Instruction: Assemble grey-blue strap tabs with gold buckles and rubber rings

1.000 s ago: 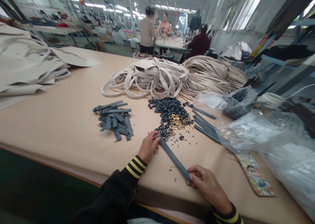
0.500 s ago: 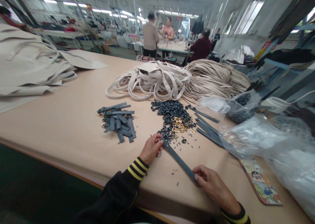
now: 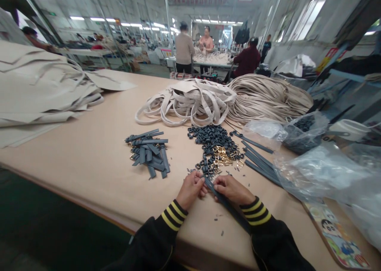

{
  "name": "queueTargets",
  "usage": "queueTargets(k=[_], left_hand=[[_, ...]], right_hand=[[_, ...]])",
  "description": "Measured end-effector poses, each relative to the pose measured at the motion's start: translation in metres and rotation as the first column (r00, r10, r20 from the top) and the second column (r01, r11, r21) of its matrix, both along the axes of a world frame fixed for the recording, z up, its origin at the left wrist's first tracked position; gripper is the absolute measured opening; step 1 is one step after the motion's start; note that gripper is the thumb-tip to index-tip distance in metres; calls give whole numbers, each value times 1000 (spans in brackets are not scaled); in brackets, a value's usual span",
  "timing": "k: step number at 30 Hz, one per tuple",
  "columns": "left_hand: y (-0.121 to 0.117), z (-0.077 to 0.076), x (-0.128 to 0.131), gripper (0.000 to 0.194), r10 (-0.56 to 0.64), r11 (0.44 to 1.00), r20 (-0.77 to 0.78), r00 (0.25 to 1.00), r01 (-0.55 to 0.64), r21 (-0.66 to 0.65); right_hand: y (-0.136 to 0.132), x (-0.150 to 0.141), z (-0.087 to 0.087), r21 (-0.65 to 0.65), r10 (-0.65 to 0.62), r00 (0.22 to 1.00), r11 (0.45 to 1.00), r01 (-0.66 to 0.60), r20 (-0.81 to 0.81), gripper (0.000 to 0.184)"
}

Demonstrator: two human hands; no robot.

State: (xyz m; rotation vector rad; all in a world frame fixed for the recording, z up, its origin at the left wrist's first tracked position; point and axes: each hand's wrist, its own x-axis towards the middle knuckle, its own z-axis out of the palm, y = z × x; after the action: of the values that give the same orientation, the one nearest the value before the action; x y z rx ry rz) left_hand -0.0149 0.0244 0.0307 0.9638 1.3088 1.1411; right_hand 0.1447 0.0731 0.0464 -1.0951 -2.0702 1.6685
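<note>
A long dark grey strap [image 3: 229, 205] lies slanted on the beige table [image 3: 89, 159] near its front edge. My left hand [image 3: 190, 188] pinches the strap's far end. My right hand [image 3: 232, 189] is closed on the same strap just beside it, and the rest of the strap runs under my right wrist. Right in front of my hands lies a heap of dark grey loops [image 3: 212, 138] mixed with gold metal buckles [image 3: 222, 153]. Small dark bits are scattered around my hands.
A pile of short grey strap pieces [image 3: 149, 151] lies left, long grey straps [image 3: 257, 159] right. Cream straps [image 3: 190, 100] and cord [image 3: 268, 96] sit farther back, cream sheets [image 3: 38, 92] far left, plastic bags [image 3: 324, 167] right. Several people stand at a distant table.
My right hand has slid up the strap from its near end to right beside my left hand. The camera has tilted slightly; my left hand stays on the far end.
</note>
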Motion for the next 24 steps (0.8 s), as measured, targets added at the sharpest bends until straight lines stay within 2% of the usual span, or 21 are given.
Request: queueTargets(k=[3,6,18,24], left_hand=[[3,-1,0,26,12,1000,12,1000,-12,-13],[4,-1,2,25,20,999,25,999,-19,-39],[3,0,1,28,46,998,91,995,-41,-56],[3,-4,0,30,47,999,86,995,-45,-28]], right_hand=[[0,4,-5,-204,-46,994,979,24,-100,12],[-2,5,-4,-297,-82,986,954,35,-147,15],[-3,3,3,-367,-127,980,928,62,-154,21],[-4,3,4,-373,-139,974,926,64,-178,19]])
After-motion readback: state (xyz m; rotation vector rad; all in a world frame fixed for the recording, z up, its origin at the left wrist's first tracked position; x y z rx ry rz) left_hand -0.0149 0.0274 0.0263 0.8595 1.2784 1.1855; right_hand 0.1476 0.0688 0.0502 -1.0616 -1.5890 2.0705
